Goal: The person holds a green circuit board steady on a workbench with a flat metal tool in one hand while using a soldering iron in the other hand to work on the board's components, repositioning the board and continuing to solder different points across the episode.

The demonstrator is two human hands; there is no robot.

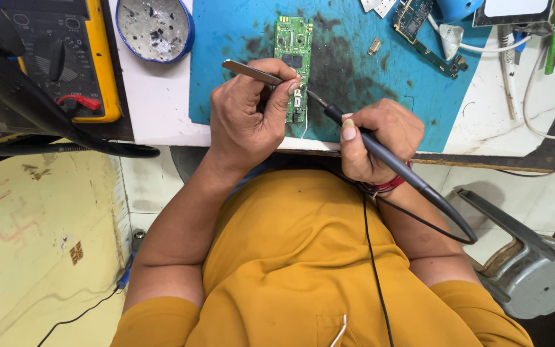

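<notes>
A narrow green circuit board [293,48] lies on a blue, soot-stained work mat [354,77] at the table's near edge. My left hand [248,115] pinches metal tweezers [248,71] whose tips reach the board's lower end. My right hand [380,138] grips a dark soldering iron [387,157] like a pen. Its thin tip touches the board's lower end beside the tweezers. The iron's black cord loops down over my yellow shirt.
A yellow multimeter [65,58] with a red plug stands at the left. Above the mat sits a round blue-rimmed tin [154,27] with solder scraps. A second circuit board [419,26], white cables and a green pen lie at the right. A metal stool [528,270] stands below right.
</notes>
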